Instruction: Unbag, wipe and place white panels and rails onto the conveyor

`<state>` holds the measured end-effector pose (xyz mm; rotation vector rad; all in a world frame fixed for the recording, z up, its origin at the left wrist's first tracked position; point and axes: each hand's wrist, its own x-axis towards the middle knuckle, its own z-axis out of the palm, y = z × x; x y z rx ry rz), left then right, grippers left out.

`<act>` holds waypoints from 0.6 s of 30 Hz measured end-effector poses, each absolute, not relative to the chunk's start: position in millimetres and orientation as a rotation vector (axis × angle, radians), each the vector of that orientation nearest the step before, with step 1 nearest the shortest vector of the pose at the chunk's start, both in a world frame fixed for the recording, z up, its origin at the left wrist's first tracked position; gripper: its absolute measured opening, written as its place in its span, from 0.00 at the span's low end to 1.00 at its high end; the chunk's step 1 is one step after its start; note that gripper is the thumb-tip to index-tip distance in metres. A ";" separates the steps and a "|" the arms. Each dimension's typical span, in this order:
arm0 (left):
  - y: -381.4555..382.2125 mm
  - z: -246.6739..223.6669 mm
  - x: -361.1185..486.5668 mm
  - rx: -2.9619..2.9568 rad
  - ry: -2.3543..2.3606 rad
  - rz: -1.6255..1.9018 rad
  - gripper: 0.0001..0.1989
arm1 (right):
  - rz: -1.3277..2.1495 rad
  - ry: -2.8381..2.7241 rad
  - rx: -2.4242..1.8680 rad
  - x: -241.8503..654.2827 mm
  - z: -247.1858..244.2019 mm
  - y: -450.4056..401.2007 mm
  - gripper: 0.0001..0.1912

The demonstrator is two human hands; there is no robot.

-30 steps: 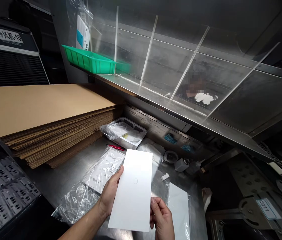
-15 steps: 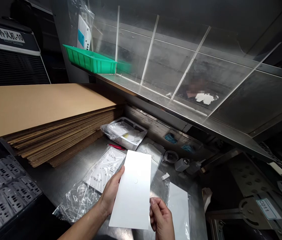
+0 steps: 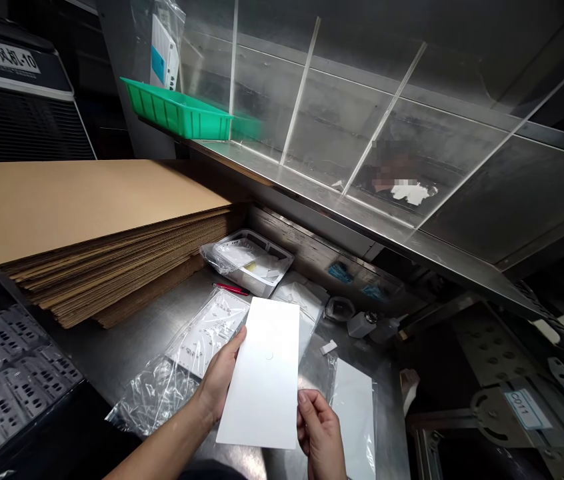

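A blank white rectangular panel (image 3: 261,380) with a small round mark near its middle is held up over the metal bench. My left hand (image 3: 222,379) grips its left edge, thumb on the front and the other fingers hidden behind. At the lower right edge, my right hand (image 3: 318,427) is closed, its thumb and index finger pinching the panel's side and the other fingers curled. Behind my left hand lies a printed white sheet in clear plastic (image 3: 212,327). To the right of my right hand is another white panel (image 3: 355,413), partly in clear film.
Stacked cardboard sheets (image 3: 127,267) rise at the left, above a black box of wrapped parts (image 3: 12,373). A white basket (image 3: 262,280), a red pen (image 3: 232,289) and small bottles (image 3: 362,324) sit at the back. A metal shelf (image 3: 307,190) with a green tray (image 3: 182,117) overhangs the bench.
The view has shifted slightly, so most things sit a little higher in the frame. Both hands keep the same hold on the white panel.
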<state>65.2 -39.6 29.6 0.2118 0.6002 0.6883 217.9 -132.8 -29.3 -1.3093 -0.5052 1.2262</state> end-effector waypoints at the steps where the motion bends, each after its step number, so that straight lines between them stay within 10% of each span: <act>1: -39.4 30.1 65.4 0.211 0.607 0.690 0.26 | 1.227 -0.507 -1.317 217.8 -28.4 -133.1 0.21; 18: -40.8 20.0 68.7 0.332 0.723 0.759 0.28 | 1.249 -0.359 -1.388 212.2 -20.0 -130.7 0.26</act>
